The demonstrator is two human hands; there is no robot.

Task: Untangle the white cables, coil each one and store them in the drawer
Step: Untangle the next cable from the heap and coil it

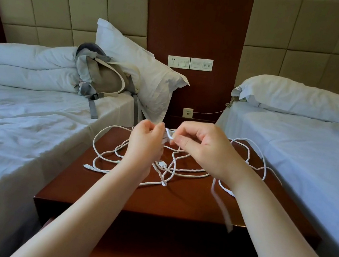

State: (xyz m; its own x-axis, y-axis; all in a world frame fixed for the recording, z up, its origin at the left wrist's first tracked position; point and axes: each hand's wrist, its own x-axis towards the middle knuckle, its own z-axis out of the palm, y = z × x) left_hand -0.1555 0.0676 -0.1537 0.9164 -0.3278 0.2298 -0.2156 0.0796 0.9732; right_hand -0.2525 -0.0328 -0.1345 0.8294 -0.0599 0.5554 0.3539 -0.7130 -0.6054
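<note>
- Head view: both hands are raised just above the far half of a dark wooden nightstand (175, 202) that stands between two beds.
- The white cables (182, 171) lie in a loose tangle on the nightstand top. Their loops reach from its left side across to its right edge, and some strands rise to the hands.
- The left hand (146, 138) shows its back, with the fingers curled in around a raised piece of cable. Just how many strands it holds is hidden behind the fingers, I think.
- The right hand (203, 148) pinches a short white bend of cable between thumb and forefinger, almost touching the left hand's fingertips.
- A flat white plug (162, 164) rests on the wood below the left hand. A slimmer connector (86, 166) lies near the nightstand's left edge.
- One blurred strand (221, 208) hangs beside the right forearm and over the front edge.
- On the left bed (21, 128) a grey and beige backpack (103, 76) leans against a white pillow (138, 68).
- The right bed (293, 147) is covered in white linen.
- A cream socket panel (189, 63) sits on the brown wall board. Its markings are too small to read.
- Lower down, a thin cord (208, 112) runs from a small wall outlet (188, 112) toward the right bed.
</note>
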